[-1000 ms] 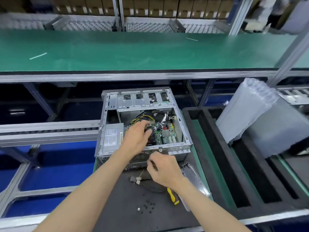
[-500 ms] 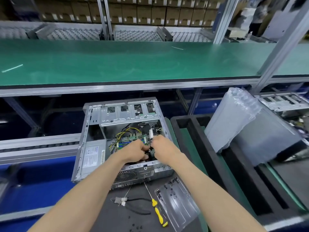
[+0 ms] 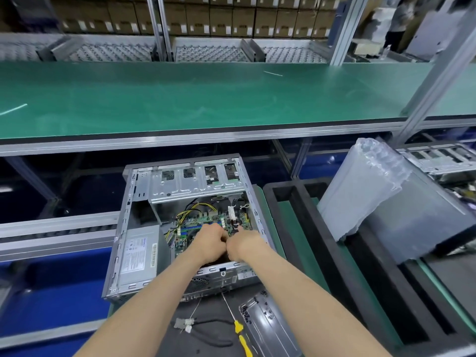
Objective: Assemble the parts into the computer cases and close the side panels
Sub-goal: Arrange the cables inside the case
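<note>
Computer case (image 3: pixel 180 228) lies open on its side at the near middle of the bench, below the long green shelf (image 3: pixel 206 99), with its side panel off and its inside facing up. At its left sits the grey power supply (image 3: pixel 137 256); right of that the green motherboard (image 3: pixel 203 222) shows, with yellow and black cables (image 3: pixel 198 208) looping above it, and the drive cage (image 3: pixel 198 181) spans the far end. Both hands are down inside the case and pressed together over the board: the left hand (image 3: pixel 210 243) has its fingers curled, the right hand (image 3: pixel 243 244) likewise, and whatever small part or connector they work on is hidden beneath them, so I cannot tell what either one holds. The step in hand looks like seating a part or plug on the board, well before any panel goes on. On the dark mat near the case lie a cable with a connector (image 3: pixel 185 324), a yellow-handled screwdriver (image 3: pixel 239 333) and a grey metal panel (image 3: pixel 270 328); further right stand black foam trays (image 3: pixel 322 253) and a wrapped case (image 3: pixel 401 202). Next, the move probably calls for a firm, straight push, then reaching for the screwdriver.
</note>
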